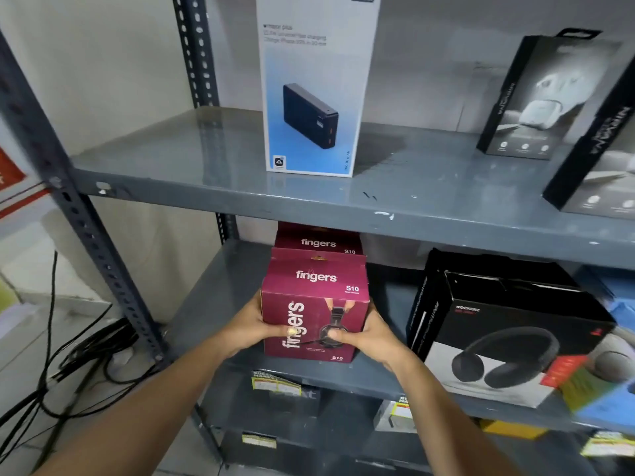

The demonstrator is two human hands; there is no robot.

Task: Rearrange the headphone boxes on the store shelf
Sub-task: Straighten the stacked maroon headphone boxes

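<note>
Grey steel shelf (220, 304), middle tier. At its front edge I clamp the maroon headphone box (314, 304) between left hand (252, 326) and right hand (366, 333). Likely light, crushable cardboard: grip side faces. Identical box (318, 240) directly behind.

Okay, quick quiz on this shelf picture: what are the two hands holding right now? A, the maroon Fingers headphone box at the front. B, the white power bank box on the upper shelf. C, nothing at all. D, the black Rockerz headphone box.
A: the left hand and right hand grip opposite sides of the front maroon Fingers box on the middle shelf.
</note>
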